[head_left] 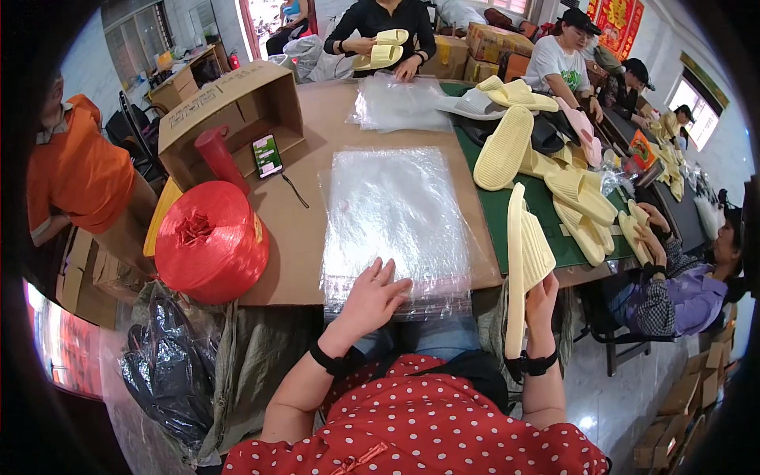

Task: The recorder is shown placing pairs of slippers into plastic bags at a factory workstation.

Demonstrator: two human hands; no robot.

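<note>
A stack of clear plastic bags (396, 206) lies on the table in front of me, its near end overhanging the edge. My left hand (370, 299) rests flat on that near end, fingers spread. To the right, my right hand (541, 305) grips a pale yellow slide slipper (529, 253) with a ribbed strap, held upright on its side beside the table edge. Whether a second slipper is pressed against it, I cannot tell. Just beyond it, more yellow slippers (582, 194) are heaped on a green mat (499, 229).
At left stand a big red twine roll (210, 241), an open cardboard box (229, 119), a red cylinder (222, 158) and a phone (267, 154). Across the table a person (384, 36) holds yellow slippers by more bags (400, 103). Another person (673, 281) handles slippers at right.
</note>
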